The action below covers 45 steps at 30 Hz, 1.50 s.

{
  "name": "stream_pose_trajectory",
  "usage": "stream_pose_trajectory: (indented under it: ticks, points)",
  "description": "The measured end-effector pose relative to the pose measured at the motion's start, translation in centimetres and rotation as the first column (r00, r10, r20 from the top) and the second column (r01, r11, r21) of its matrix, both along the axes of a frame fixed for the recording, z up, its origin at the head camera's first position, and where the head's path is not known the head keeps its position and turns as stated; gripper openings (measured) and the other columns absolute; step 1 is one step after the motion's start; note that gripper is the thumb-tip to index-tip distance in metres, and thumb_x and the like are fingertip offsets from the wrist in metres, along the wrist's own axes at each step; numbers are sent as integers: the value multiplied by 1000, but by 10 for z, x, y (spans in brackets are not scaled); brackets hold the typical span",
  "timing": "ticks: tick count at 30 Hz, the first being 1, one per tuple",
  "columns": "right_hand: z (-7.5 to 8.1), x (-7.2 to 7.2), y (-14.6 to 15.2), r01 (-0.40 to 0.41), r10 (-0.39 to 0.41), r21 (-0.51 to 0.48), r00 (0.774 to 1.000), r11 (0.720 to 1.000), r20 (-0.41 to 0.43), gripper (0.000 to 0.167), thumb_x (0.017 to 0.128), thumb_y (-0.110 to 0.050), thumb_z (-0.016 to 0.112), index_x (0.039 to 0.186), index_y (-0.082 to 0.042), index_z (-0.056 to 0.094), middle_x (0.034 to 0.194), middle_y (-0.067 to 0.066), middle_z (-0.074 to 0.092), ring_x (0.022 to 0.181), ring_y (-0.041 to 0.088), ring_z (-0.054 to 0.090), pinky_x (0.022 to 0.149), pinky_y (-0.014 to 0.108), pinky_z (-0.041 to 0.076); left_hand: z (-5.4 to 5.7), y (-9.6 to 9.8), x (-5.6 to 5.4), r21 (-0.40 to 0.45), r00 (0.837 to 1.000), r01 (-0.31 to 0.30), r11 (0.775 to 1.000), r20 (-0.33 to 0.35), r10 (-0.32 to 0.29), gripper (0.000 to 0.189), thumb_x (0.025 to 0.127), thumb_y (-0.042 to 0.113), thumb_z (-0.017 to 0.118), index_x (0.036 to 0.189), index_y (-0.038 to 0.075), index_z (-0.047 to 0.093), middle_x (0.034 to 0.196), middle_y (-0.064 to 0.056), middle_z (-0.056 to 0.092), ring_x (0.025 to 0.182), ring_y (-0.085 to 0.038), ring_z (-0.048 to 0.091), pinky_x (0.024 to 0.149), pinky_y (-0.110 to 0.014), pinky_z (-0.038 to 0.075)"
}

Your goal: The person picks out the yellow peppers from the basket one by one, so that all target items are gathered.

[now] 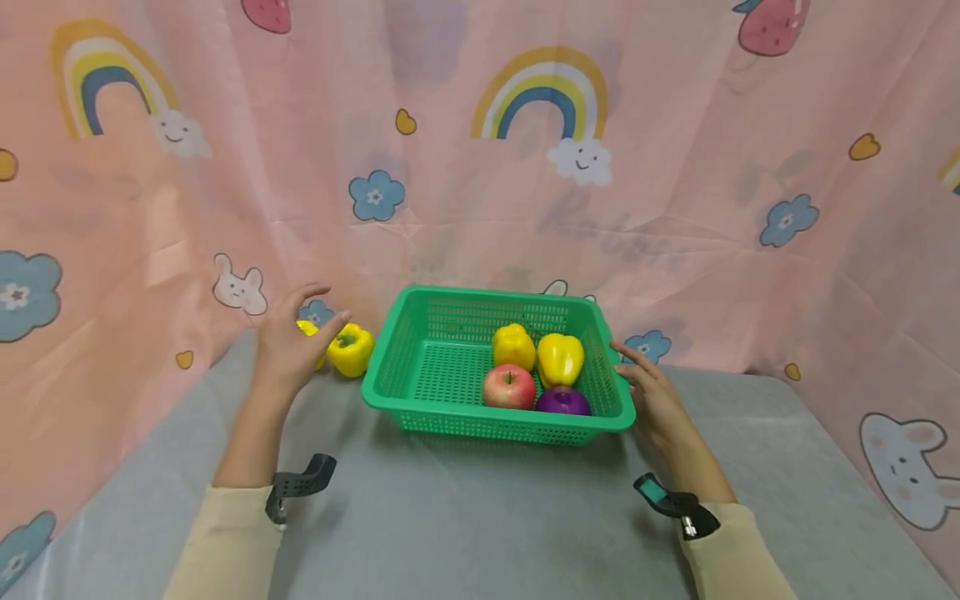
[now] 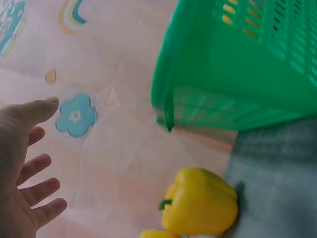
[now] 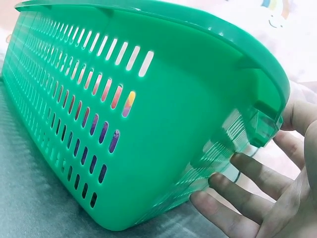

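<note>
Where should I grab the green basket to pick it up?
I'd take the green basket by the rim at both short ends, hands coming from left and right: it juts outward there, so fingers could hook beneath. The right hand is at one end; the left hand should clear the yellow pepper by the other.

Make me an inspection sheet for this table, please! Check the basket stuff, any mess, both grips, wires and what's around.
Surface: gray tabletop
Job's things: green basket holding two yellow bell peppers, an apple and a purple item, kind unclear; another yellow bell pepper outside, beside a partly hidden yellow item
Clutter: nothing seen
Grips: left grip holding nothing; right grip touching the basket's right end
Cables: nothing seen
Surroundings: pink printed fabric behind the tabletop
</note>
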State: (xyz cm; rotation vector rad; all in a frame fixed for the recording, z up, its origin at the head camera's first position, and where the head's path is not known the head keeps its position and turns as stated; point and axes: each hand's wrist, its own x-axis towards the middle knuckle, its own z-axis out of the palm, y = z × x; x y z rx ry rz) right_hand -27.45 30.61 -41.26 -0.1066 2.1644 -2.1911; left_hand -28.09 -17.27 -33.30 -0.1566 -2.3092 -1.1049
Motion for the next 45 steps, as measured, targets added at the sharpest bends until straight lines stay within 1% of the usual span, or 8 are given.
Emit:
stream_pose_trajectory:
  ticks: [5, 9, 14, 19, 23, 29, 37, 45]
  points:
    - [-1, 0, 1, 5, -5, 14, 1000, 1000, 0, 59, 108, -28, 46, 162, -17, 23, 129, -8, 47, 101, 4, 66, 79, 22, 57, 14, 19, 2, -51, 998, 61, 997, 2, -61, 49, 93, 28, 74, 136, 9, 61, 149, -13, 54, 142, -38, 45, 114, -63, 38]
    - [-2, 0, 0, 5, -5, 6, 1000, 1000, -5, 59, 108, -27, 47, 162, -16, 24, 128, -8, 49, 102, 4, 66, 80, 22, 58, 25, 35, 1, -119, 992, 127, 985, 0, -128, 46, 94, 24, 72, 136, 8, 61, 147, -14, 55, 141, -37, 46, 113, -61, 41]
    - [-2, -1, -1, 2, -3, -10, 1000, 1000, -20, 60, 108, -27, 48, 162, -15, 24, 126, -8, 50, 100, 4, 67, 79, 22, 58, 34, 53, -6, -264, 980, 183, 947, -24, -196, 44, 94, 22, 72, 133, 6, 62, 142, -16, 57, 136, -35, 50, 110, -55, 46]
    - [-2, -1, -1, -2, 2, -18, 1000, 1000, -24, 60, 108, -26, 47, 162, -15, 24, 126, -9, 51, 101, 4, 67, 79, 22, 58, 36, 71, -12, -366, 976, 187, 911, -37, -215, 44, 93, 26, 74, 131, 8, 63, 138, -12, 61, 132, -32, 56, 105, -49, 52]
    - [-3, -1, -1, -5, 4, -11, 1000, 1000, -16, 60, 108, -27, 47, 162, -15, 23, 129, -9, 48, 103, 3, 66, 81, 22, 58, 35, 87, -17, -405, 975, 215, 889, 35, -219, 44, 94, 28, 73, 132, 11, 63, 138, -10, 61, 128, -32, 59, 102, -49, 53]
    - [-2, -1, -1, -1, 1, -4, 1000, 1000, -15, 60, 108, -28, 47, 162, -16, 23, 128, -8, 49, 104, 3, 66, 82, 22, 57, 26, 112, -31, -406, 957, 291, 866, 128, -262, 41, 96, 29, 70, 132, 12, 62, 137, -10, 61, 127, -32, 60, 107, -48, 51]
    - [-3, -1, -1, -3, 3, -5, 1000, 1000, -19, 59, 108, -28, 47, 162, -18, 25, 129, -9, 50, 105, 4, 66, 83, 22, 58, 6, 147, -45, -355, 926, 353, 865, 266, -269, 41, 97, 34, 68, 134, 16, 62, 144, -6, 56, 129, -30, 59, 106, -48, 51]
    - [-3, -1, -1, -6, 6, 4, 1000, 1000, -24, 59, 108, -28, 47, 162, -18, 25, 133, -7, 47, 108, 4, 64, 83, 22, 57, -2, 176, -53, -392, 917, 359, 847, 318, -241, 44, 96, 34, 69, 136, 16, 61, 142, -9, 58, 117, -30, 65, 97, -48, 56]
